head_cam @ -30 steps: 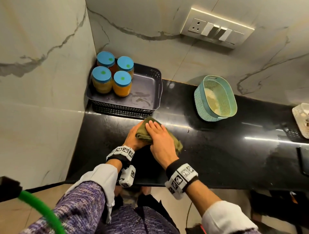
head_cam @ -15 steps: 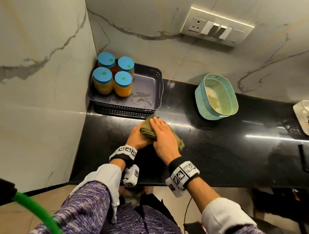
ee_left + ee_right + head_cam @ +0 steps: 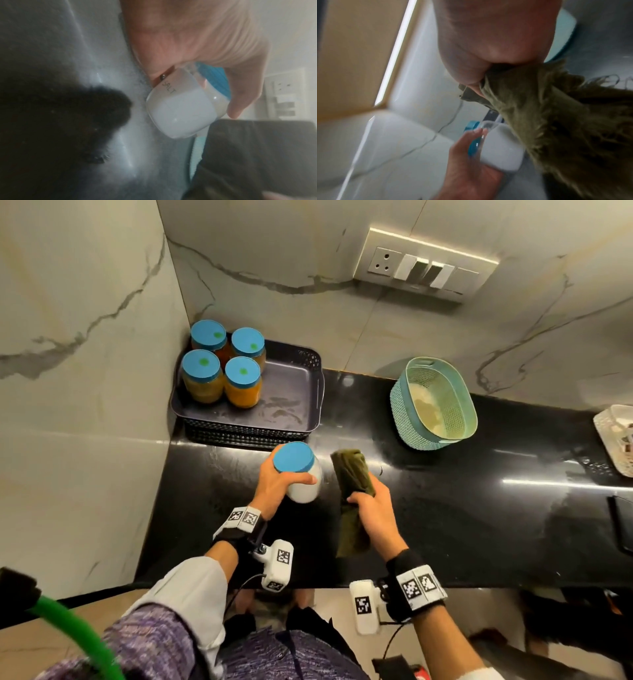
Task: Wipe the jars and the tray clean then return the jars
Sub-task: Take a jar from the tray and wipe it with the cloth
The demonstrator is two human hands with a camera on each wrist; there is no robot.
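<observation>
My left hand [image 3: 279,484] grips a blue-lidded jar of white salt [image 3: 301,470], tilted above the black counter; the left wrist view shows the jar [image 3: 180,111] marked SALT under my fingers. My right hand [image 3: 368,505] holds a rolled olive-green cloth [image 3: 352,474] just right of the jar, apart from it. In the right wrist view the cloth [image 3: 547,115] hangs from my fist beside the salt jar [image 3: 501,148]. A dark tray [image 3: 294,398] in the corner carries several blue-lidded jars of orange contents [image 3: 241,381] at its left side; smears show on its bare floor.
A teal perforated basket [image 3: 433,402] stands on the counter to the right of the tray. A white basket [image 3: 616,436] sits at the far right edge. Marble walls close the corner at left and back, with a switch plate [image 3: 424,265] above.
Both hands were pressed together around the cloth over the jar; now they have parted, the left holding the uncovered salt jar, the right drawing the cloth away to the right.
</observation>
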